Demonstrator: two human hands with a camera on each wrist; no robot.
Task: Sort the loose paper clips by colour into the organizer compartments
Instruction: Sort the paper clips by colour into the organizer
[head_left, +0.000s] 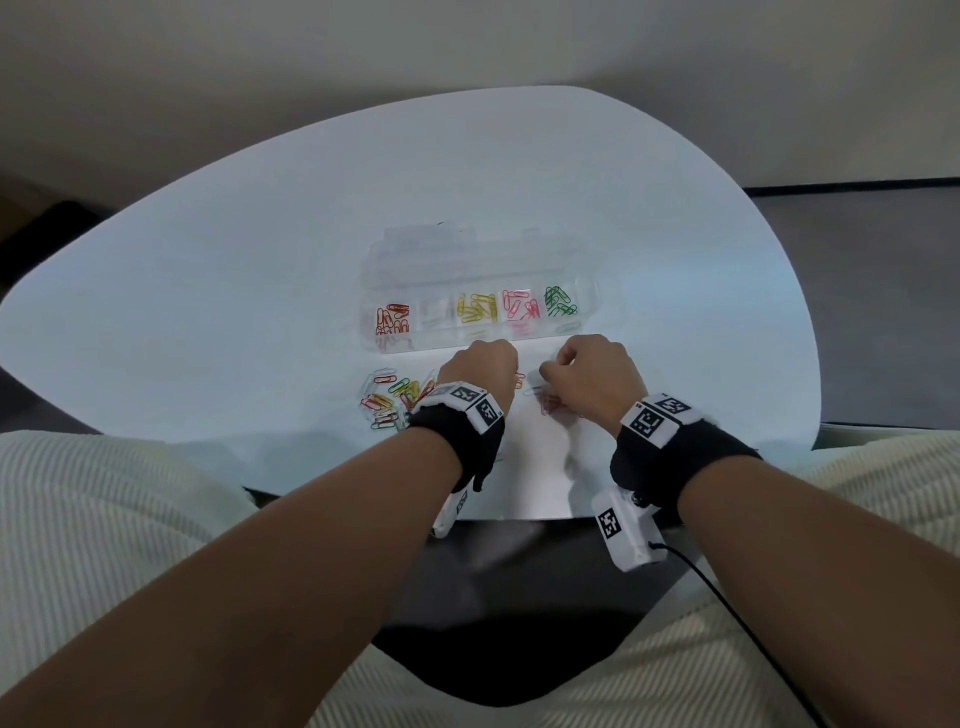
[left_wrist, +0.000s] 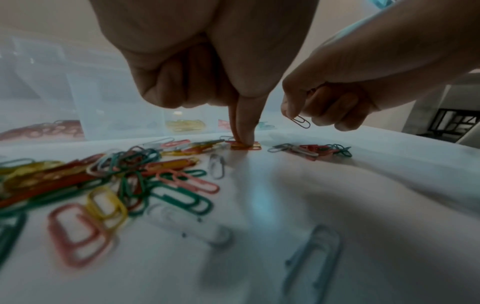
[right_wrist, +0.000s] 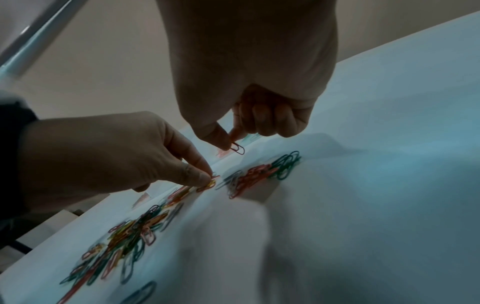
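From above, the left hand (head_left: 480, 366) and the right hand (head_left: 592, 376) are by the organizer (head_left: 441, 344) on the tabletop (head_left: 260, 260). At the left wrist, the grip pinches an orange clip (left_wrist: 245, 146) lying flat right under it. At the right wrist, the grip holds a hanging clip (right_wrist: 238, 148) just below the fingertips.

The clear plastic organizer (head_left: 441, 344) lay open on the desk (head_left: 260, 260). Its front row held, left to right, red clips (head_left: 393, 319), faint pale clips (head_left: 435, 312), yellow clips (head_left: 477, 309), pink clips (head_left: 521, 307) and green clips (head_left: 560, 301). A mixed loose pile (left_wrist: 103, 174) lay near its front wall, with a smaller group (left_wrist: 311, 149) to the right. One orange clip (left_wrist: 245, 146) lay flat, nipped by the left grip (left_wrist: 207, 61). One grey clip (left_wrist: 301, 121) hung tilted above the desk, pinched in the right grip (left_wrist: 350, 82).
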